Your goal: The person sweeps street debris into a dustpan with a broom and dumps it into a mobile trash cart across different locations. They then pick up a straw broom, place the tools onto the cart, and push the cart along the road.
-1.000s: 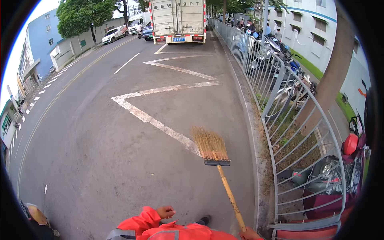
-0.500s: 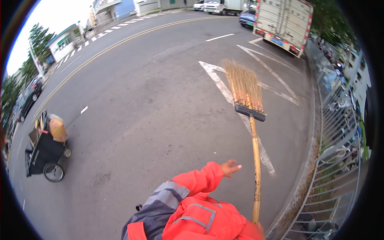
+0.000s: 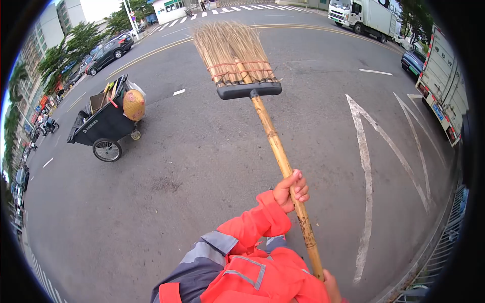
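Observation:
A broom with pale straw bristles [image 3: 235,53] and a black crosspiece is raised in front of me, bristles pointing up and away. My left hand [image 3: 291,192] is wrapped round the middle of its bamboo handle [image 3: 273,139]. Lower down, near the handle's end, my right hand [image 3: 331,284] grips the pole, partly cut off by the bottom edge of the view. Both arms wear red sleeves; the left one has grey bands.
A black two-wheeled cart [image 3: 108,121] with a yellow straw hat [image 3: 134,105] stands at left. White zigzag lines [image 3: 365,156] mark the road at right. A box truck [image 3: 444,86] and a metal fence [image 3: 447,242] are at far right. A dark car [image 3: 110,53] and white truck [image 3: 364,17] are beyond.
The view has swung left, bringing the cart nearer the middle. The broom has come up closer and tilted left. My left hand, open and off the handle before, has taken hold of it.

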The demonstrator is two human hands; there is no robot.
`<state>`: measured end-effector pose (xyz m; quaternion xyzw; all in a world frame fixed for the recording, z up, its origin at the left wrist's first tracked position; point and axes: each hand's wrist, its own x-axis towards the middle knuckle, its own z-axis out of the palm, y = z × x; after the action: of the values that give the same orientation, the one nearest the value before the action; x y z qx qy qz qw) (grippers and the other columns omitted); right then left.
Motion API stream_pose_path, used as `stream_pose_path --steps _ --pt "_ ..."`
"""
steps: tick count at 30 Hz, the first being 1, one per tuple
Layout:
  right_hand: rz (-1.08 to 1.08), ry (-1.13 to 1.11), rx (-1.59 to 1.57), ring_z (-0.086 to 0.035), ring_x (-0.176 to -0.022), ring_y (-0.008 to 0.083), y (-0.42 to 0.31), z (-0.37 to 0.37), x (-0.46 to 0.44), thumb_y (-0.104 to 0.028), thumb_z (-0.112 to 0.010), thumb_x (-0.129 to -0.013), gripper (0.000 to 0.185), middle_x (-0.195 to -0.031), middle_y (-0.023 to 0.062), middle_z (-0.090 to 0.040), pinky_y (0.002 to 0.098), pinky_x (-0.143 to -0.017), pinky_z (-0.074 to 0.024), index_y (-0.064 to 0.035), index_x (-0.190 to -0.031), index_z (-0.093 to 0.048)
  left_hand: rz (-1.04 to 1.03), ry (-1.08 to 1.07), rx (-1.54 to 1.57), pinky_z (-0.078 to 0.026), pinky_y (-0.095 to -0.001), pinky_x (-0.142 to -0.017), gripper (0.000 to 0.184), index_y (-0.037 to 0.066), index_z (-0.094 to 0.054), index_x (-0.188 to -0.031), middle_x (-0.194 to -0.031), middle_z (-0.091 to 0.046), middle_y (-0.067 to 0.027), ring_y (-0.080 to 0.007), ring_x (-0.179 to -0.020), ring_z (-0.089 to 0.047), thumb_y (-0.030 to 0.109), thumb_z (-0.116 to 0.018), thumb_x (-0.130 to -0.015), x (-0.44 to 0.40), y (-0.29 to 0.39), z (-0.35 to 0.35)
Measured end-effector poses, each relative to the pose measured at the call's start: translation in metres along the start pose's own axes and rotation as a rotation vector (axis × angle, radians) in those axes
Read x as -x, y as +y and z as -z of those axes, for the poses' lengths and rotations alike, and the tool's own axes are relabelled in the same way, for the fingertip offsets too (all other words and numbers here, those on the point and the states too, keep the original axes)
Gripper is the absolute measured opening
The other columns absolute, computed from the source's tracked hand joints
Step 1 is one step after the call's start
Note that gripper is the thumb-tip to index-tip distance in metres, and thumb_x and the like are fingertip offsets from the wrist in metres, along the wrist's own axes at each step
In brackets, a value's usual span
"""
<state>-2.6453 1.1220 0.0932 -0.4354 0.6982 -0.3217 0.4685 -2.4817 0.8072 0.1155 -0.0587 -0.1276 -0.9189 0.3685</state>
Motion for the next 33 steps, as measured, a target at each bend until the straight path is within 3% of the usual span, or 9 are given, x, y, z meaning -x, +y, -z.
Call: stream_pose_path --steps 4,6,12,14,17,24,28,30,33 --pt "0.076 -0.192 0.175 -0.060 -0.061 0.0220 -0.034 0.019 -0.132 -0.023 -0.070 -0.073 0.034 -0.071 0.0087 -0.061 0.0333 -0.057 -0.0469 -0.0021 -0.093 -0.053 -0.228 0.089 -0.120 -0.038 -0.0309 -0.054 0.024 0.010 -0.048 -0.079 -0.056 -0.041 -0.0016 -0.0144 -0.050 -0.041 0.027 -0.040 -0.093 0.005 0.080 0.022" --pt "0.261 -0.298 0.502 -0.062 -0.077 0.0287 -0.048 0.024 -0.201 -0.033 -0.067 -0.073 0.037 -0.077 0.0134 -0.062 0.0384 -0.061 -0.0493 -0.0081 -0.098 -0.055 -0.349 0.128 -0.198 -0.038 -0.0318 -0.057 0.022 0.010 -0.048 -0.075 -0.054 -0.041 -0.0017 -0.0150 -0.051 -0.042 0.024 -0.043 -0.091 0.009 0.115 0.035" --pt "0.807 -0.501 0.791 -0.061 -0.077 0.0306 -0.122 0.013 -0.369 -0.036 -0.065 -0.074 0.039 -0.086 0.0123 -0.062 0.0385 -0.064 -0.0493 -0.0081 -0.100 -0.056 -0.719 0.285 -0.320 -0.038 -0.0321 -0.056 0.020 0.009 -0.049 -0.072 -0.055 -0.046 -0.0022 -0.0155 -0.051 -0.045 0.022 -0.046 -0.088 0.057 0.212 0.050" --pt "0.693 -0.560 1.029 -0.061 -0.078 0.0304 -0.132 0.036 -0.404 -0.037 -0.064 -0.073 0.043 -0.091 0.0128 -0.061 0.0413 -0.066 -0.0490 -0.0088 -0.105 -0.055 -0.914 0.297 -0.353 -0.037 -0.0315 -0.053 0.020 0.009 -0.050 -0.072 -0.052 -0.045 -0.0012 -0.0140 -0.047 -0.044 0.022 -0.047 -0.087 0.091 0.247 0.054" --pt "0.556 -0.348 1.193 -0.060 -0.070 0.0310 -0.119 0.062 -0.469 -0.029 -0.067 -0.066 0.028 -0.078 0.0118 -0.061 0.0427 -0.062 -0.0467 -0.0095 -0.085 -0.061 -1.125 0.401 -0.244 -0.036 -0.0303 -0.050 0.019 0.009 -0.051 -0.072 -0.049 -0.042 0.0003 -0.0123 -0.043 -0.040 0.021 -0.048 -0.086 0.152 0.302 0.067" --pt "0.835 -0.186 1.346 -0.057 -0.060 0.0320 -0.256 -0.094 -0.608 -0.023 -0.068 -0.058 0.016 -0.063 0.0105 -0.057 0.0425 -0.055 -0.0443 -0.0110 -0.059 -0.057 -1.288 0.623 0.050 -0.034 -0.0304 -0.052 0.020 0.010 -0.050 -0.066 -0.048 -0.038 -0.0006 -0.0135 -0.045 -0.037 0.020 -0.053 -0.083 0.229 0.430 0.132" --pt "0.900 -0.299 1.389 -0.058 -0.063 0.0305 -0.322 -0.168 -0.670 -0.023 -0.065 -0.063 0.015 -0.069 0.0113 -0.059 0.0428 -0.056 -0.0446 -0.0100 -0.069 -0.061 -1.361 0.591 0.107 -0.034 -0.0312 -0.053 0.020 0.010 -0.051 -0.067 -0.049 -0.040 -0.0014 -0.0140 -0.046 -0.038 0.021 -0.053 -0.084 0.259 0.496 0.155" --pt "0.980 -0.188 1.354 -0.055 -0.058 0.0303 -0.344 -0.212 -0.690 -0.019 -0.064 -0.059 0.012 -0.060 0.0098 -0.056 0.0424 -0.052 -0.0422 -0.0114 -0.055 -0.055 -1.424 0.584 0.068 -0.035 -0.0310 -0.054 0.018 0.011 -0.051 -0.070 -0.051 -0.041 -0.0017 -0.0141 -0.046 -0.038 0.021 -0.052 -0.084 0.271 0.527 0.156" --pt "0.971 -0.233 1.337 -0.056 -0.060 0.0304 -0.369 -0.274 -0.713 -0.019 -0.065 -0.060 0.013 -0.062 0.0097 -0.055 0.0421 -0.053 -0.0427 -0.0114 -0.057 -0.056 -1.437 0.497 0.013 -0.035 -0.0311 -0.054 0.016 0.010 -0.052 -0.072 -0.052 -0.042 -0.0020 -0.0144 -0.047 -0.039 0.021 -0.051 -0.085 0.297 0.580 0.167"
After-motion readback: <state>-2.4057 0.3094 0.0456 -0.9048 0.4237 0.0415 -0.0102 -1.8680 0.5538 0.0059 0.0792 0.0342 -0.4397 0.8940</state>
